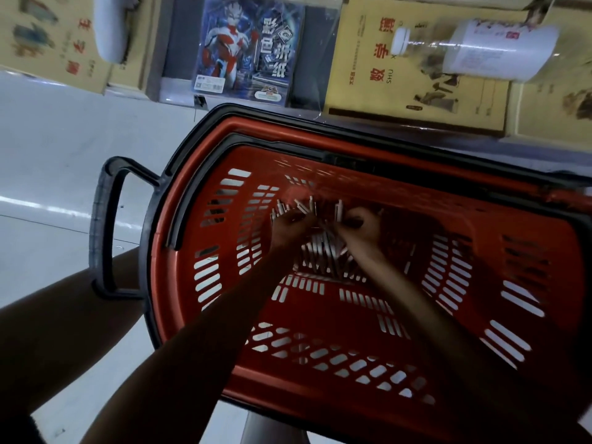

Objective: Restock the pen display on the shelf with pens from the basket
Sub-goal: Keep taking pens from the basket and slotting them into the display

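A red slotted shopping basket with a black rim stands on the floor below me. Several white pens lie in a heap on its bottom. Both my arms reach down into it. My left hand grips a bunch of pens whose white ends stick up past its fingers. My right hand is curled round a few more pens just to the right, its fingers touching the heap. The pen display on the shelf is out of sight.
The basket's black handle sticks out to the left over the pale floor. Beyond the basket a low shelf holds a blue comic-print paper pack, yellow exercise books and a white plastic bottle lying on its side.
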Action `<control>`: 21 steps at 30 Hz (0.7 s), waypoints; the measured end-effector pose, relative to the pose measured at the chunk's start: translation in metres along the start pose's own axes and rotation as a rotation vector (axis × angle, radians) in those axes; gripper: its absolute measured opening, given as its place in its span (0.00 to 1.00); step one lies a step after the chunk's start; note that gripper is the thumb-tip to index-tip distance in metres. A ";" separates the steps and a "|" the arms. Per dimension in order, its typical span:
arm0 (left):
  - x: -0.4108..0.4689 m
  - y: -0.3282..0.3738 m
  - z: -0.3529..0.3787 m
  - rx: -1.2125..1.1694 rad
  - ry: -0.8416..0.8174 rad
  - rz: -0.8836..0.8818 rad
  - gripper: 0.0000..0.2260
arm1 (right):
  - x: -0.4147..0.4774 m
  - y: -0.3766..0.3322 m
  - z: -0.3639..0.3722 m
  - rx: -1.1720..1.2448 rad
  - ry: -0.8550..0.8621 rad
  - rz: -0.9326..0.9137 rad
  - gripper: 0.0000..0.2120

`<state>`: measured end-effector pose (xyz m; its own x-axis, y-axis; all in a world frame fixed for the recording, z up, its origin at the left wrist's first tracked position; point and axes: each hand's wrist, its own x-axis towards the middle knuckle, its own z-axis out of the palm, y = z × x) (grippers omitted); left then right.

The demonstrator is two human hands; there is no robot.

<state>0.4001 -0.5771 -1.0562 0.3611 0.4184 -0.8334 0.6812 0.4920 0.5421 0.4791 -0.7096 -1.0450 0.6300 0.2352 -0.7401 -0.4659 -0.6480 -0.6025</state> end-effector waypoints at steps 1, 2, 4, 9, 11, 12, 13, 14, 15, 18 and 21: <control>-0.004 0.005 -0.001 0.010 0.017 -0.003 0.06 | -0.004 -0.002 -0.001 0.029 0.009 -0.005 0.12; -0.008 0.011 -0.003 0.025 0.023 0.006 0.07 | -0.009 -0.005 -0.001 0.042 0.033 -0.004 0.11; -0.017 0.018 -0.007 0.015 0.001 0.021 0.08 | -0.018 -0.013 0.000 0.071 0.079 -0.014 0.10; -0.047 0.034 -0.012 -0.037 -0.061 -0.013 0.08 | -0.038 -0.037 -0.009 0.126 0.071 -0.013 0.10; -0.061 0.042 -0.015 -0.035 -0.075 -0.021 0.08 | -0.047 -0.047 -0.013 0.156 0.056 -0.011 0.06; -0.068 0.045 -0.016 -0.021 -0.072 -0.018 0.08 | -0.053 -0.051 -0.014 0.167 0.052 -0.025 0.06; -0.075 0.047 -0.018 -0.004 -0.066 -0.013 0.10 | -0.058 -0.056 -0.016 0.176 0.050 -0.038 0.08; -0.082 0.050 -0.019 0.006 -0.057 -0.007 0.12 | -0.064 -0.060 -0.018 0.195 0.049 -0.047 0.09; -0.091 0.054 -0.020 0.009 -0.050 -0.007 0.15 | -0.073 -0.066 -0.021 0.208 0.049 -0.043 0.10; -0.115 0.065 -0.022 -0.003 -0.018 0.039 0.21 | -0.100 -0.084 -0.032 0.246 0.070 -0.058 0.11; -0.143 0.082 -0.022 -0.021 -0.050 0.097 0.17 | -0.131 -0.105 -0.045 0.288 0.066 -0.113 0.09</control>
<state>0.3900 -0.5796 -0.8898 0.4566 0.4265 -0.7808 0.6281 0.4671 0.6224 0.4737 -0.7051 -0.8711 0.7226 0.2406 -0.6481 -0.5414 -0.3859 -0.7469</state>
